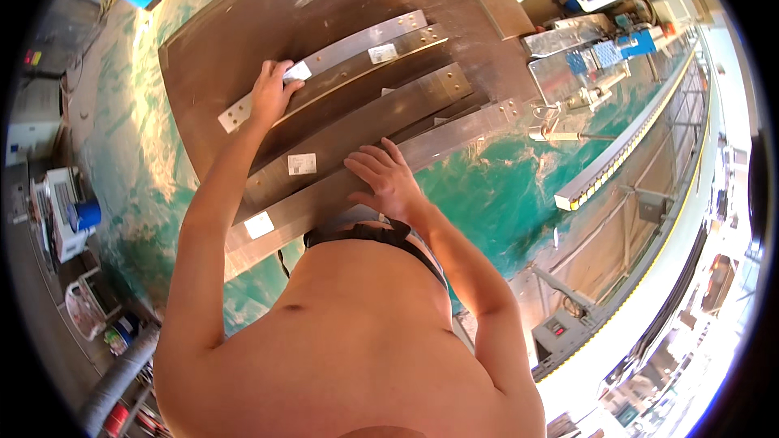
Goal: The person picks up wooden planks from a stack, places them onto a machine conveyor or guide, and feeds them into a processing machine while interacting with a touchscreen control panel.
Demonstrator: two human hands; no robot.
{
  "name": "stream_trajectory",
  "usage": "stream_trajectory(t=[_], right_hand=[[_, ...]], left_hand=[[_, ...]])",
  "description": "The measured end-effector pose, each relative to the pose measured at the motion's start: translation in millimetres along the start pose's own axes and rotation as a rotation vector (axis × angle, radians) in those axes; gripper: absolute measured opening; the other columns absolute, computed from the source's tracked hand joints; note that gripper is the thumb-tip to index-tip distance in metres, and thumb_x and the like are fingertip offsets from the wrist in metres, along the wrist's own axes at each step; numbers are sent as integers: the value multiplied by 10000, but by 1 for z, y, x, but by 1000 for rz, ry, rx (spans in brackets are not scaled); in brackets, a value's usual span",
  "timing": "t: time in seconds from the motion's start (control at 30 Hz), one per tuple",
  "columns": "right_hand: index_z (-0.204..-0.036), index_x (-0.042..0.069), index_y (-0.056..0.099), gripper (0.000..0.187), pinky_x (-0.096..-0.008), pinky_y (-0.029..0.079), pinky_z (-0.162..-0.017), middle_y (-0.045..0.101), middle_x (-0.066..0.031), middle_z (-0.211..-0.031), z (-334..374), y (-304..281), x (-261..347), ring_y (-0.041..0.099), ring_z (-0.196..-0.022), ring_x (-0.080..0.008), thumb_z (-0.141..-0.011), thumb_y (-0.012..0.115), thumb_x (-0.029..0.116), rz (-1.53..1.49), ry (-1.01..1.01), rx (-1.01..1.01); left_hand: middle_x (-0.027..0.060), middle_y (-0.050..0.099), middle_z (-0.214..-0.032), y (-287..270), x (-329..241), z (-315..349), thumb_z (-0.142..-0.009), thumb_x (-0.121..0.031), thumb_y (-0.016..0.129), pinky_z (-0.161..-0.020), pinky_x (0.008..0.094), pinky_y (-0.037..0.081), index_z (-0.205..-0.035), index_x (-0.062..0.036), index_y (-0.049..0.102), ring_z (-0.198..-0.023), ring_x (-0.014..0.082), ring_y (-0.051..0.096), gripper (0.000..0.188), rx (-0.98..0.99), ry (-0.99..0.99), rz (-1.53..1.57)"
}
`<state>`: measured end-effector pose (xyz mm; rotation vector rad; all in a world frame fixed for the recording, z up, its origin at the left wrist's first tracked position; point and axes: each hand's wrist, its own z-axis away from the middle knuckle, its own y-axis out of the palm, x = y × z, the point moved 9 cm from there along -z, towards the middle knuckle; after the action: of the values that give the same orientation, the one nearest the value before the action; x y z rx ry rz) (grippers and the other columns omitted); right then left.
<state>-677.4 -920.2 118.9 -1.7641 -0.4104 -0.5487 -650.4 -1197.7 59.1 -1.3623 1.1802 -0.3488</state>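
Well, left hand [274, 96]: fingers hold far strip [345, 47], maybe steadying it.
Right hand [385, 180]: fingers wide over near strip [450, 136], perhaps for balance.

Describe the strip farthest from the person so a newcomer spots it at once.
On the brown board lie curved metal strips. The farthest strip is partly covered by the person's left hand. Its grey face looks paler than the brown strip beside it.

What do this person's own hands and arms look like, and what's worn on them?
The left hand and right hand are ungloved. Both arms are sleeveless, with no watch or wristband visible. A dark band crosses the waist.
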Motion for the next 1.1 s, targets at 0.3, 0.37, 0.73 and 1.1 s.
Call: stream_trajectory(t=[0.3,0.37,0.73,1.1], right_hand=[[-1239,83,572,637,-490,279,-1116,571,-61,-1246,0,-1,0,478,-1226,-257,-694,773,345,-18,-31,-96],[-1241,83,571,638,-489,278,-1116,572,-62,-1244,2,-2,0,477,-1225,-257,-696,772,345,-22,-31,-100],[-1226,77,572,633,-485,276,-1119,570,-57,-1222,1,-2,1,476,-1217,-256,-688,777,339,-37,-55,-127],[-1210,75,578,633,-490,291,-1101,578,-62,-1198,3,-4,3,486,-1199,-257,-674,784,340,-40,-80,-160]], left_hand=[[102,578,-1109,-1,-3,-15,-693,-545,773,-869,390,486,-1180,-94,628,-1061,292,587,680,221,-113,-21],[100,592,-1035,-2,-19,-9,-695,-502,785,-843,394,487,-1110,-88,661,-1012,287,589,599,132,-113,30],[130,583,-994,26,-60,-11,-688,-343,793,-838,409,469,-1093,-28,630,-997,326,558,538,242,80,-43],[136,573,-939,-44,-135,42,-665,-260,819,-827,392,458,-1067,17,629,-945,324,554,524,234,156,74]])
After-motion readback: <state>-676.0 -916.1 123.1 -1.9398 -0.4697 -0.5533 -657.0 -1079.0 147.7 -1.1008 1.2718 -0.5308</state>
